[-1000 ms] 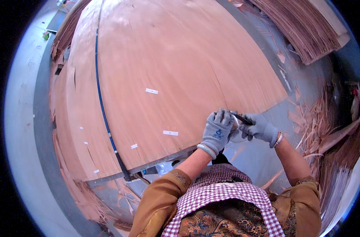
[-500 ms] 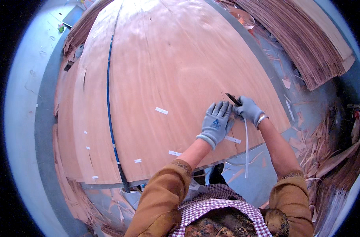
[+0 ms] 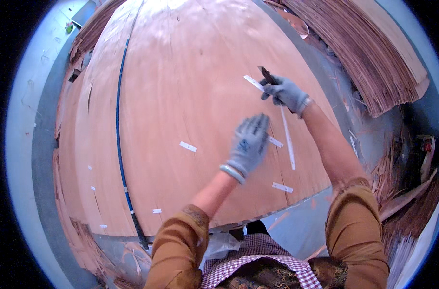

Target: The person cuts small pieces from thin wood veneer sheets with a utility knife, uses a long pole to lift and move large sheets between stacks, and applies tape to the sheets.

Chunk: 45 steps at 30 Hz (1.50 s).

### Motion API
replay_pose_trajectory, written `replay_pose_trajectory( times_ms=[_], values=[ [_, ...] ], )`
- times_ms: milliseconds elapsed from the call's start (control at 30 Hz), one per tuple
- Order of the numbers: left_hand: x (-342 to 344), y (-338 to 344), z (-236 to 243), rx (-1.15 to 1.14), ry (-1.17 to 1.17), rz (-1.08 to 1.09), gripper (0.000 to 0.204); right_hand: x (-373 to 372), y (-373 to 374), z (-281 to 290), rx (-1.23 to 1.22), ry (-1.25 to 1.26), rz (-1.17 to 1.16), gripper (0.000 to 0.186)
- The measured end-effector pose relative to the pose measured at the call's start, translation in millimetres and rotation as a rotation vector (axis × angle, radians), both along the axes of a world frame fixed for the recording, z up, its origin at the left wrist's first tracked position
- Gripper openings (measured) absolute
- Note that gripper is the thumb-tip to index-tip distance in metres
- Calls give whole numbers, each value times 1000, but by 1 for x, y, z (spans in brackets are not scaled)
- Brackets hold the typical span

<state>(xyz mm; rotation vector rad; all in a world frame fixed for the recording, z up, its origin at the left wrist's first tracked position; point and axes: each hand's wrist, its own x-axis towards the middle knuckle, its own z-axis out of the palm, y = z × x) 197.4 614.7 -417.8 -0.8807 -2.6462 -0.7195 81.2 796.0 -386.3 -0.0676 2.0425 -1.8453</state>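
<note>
My gloved left hand (image 3: 248, 144), slightly blurred, is open over the wood veneer sheet (image 3: 214, 91), fingers stretched out. Farther right, my gloved right hand (image 3: 284, 94) is closed around a dark knife (image 3: 266, 74) with its blade pointing to the far left. A long white tape strip (image 3: 288, 139) hangs below that hand, and its other end (image 3: 253, 83) sticks out past the fingers. Close to my left fingertips, a short tape piece (image 3: 275, 141) lies across a crack in the veneer. Another tape piece (image 3: 282, 187) crosses the same crack nearer to me.
A dark blue rod (image 3: 118, 111) lies lengthwise over the left part of the sheet. More tape bits (image 3: 188, 146) dot the veneer. A thick veneer stack (image 3: 359, 53) stands at the far right, with torn scraps (image 3: 383, 168) on the floor below it.
My right hand has moved away from me with the knife and tape strip. My left hand has moved off the crack to the left. A short tape piece now shows where the hands were.
</note>
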Motion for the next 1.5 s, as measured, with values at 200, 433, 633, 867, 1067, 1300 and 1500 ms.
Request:
replay_pose_trajectory(
  times_ms=[200,433,633,867,1067,1300,1500],
  values=[
    [-116,-23,-18,-107,230,93,43,-56,-28,-41,396,-26,-65,15],
    [-115,-10,-7,-301,-8,75,48,-5,-7,-25,231,-145,-147,13],
    [-114,-9,-1,-412,-42,81,48,76,-8,17,68,-44,-24,12],
    [-58,-17,17,98,-225,55,37,152,14,72,-190,184,-55,14],
    [132,-95,71,1484,-1391,-88,33,227,-48,69,-270,22,213,35],
    [274,-162,88,1575,-1267,358,13,352,-153,32,-121,152,238,32],
    [366,-312,76,1443,-789,323,9,457,-230,40,-148,120,332,9]
  ],
)
